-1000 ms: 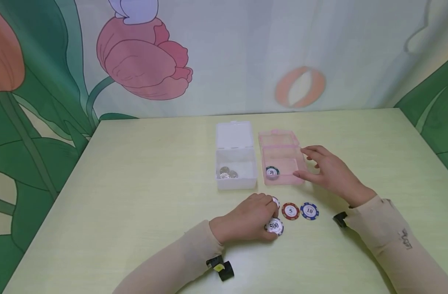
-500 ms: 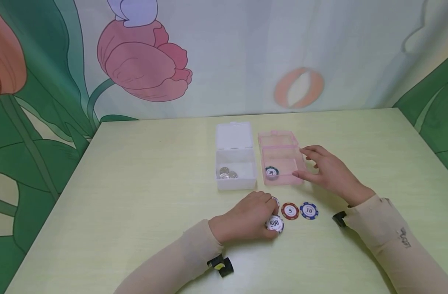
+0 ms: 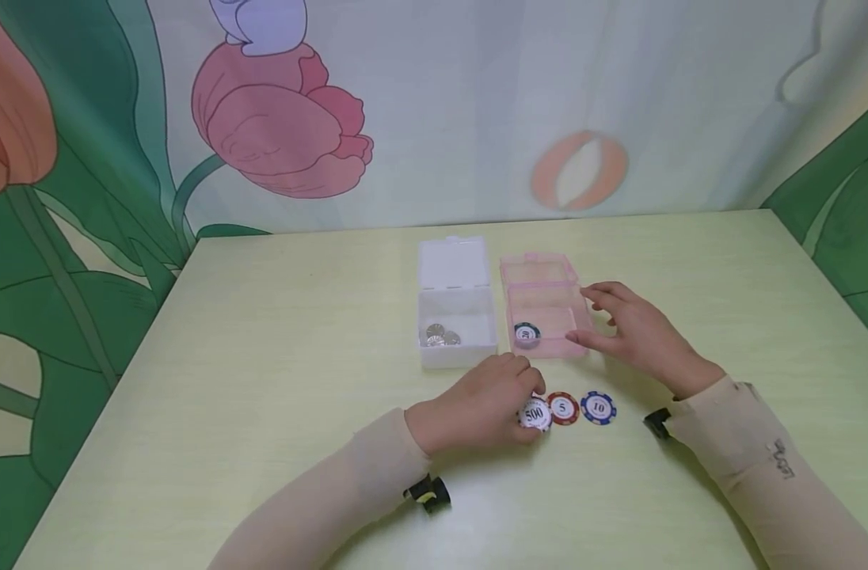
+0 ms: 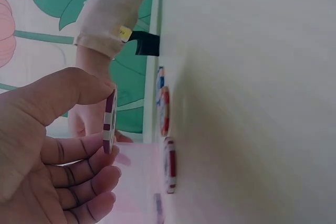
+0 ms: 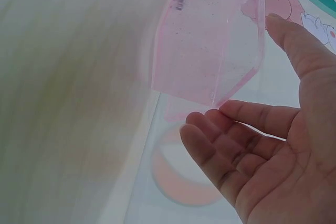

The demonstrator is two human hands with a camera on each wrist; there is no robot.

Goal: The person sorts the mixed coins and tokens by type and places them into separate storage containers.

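Observation:
My left hand point(image 3: 480, 404) pinches a white poker chip point(image 3: 534, 414) marked 500 between thumb and fingers. In the left wrist view this chip point(image 4: 109, 121) is held on edge, raised above the table. Another poker chip point(image 4: 170, 165) with a maroon-and-white edge lies below; the hand and the held chip hide it in the head view. A red 5 chip point(image 3: 564, 408) and a blue 10 chip point(image 3: 599, 408) lie beside it. My right hand point(image 3: 637, 336), fingers loosely spread, rests at the right side of a pink clear box point(image 5: 194, 45) with its lid raised.
Inside the pink box sits a green-edged chip point(image 3: 527, 334). To its left stands a white translucent box point(image 3: 458, 358), lid back, with several silver coins point(image 3: 435, 336) in it. A printed curtain point(image 3: 434, 119) hangs behind the table's far edge.
My left hand has moved the 500 chip away from me, up to the left end of the chip row, covering the chip behind it. The right hand and both boxes stay put.

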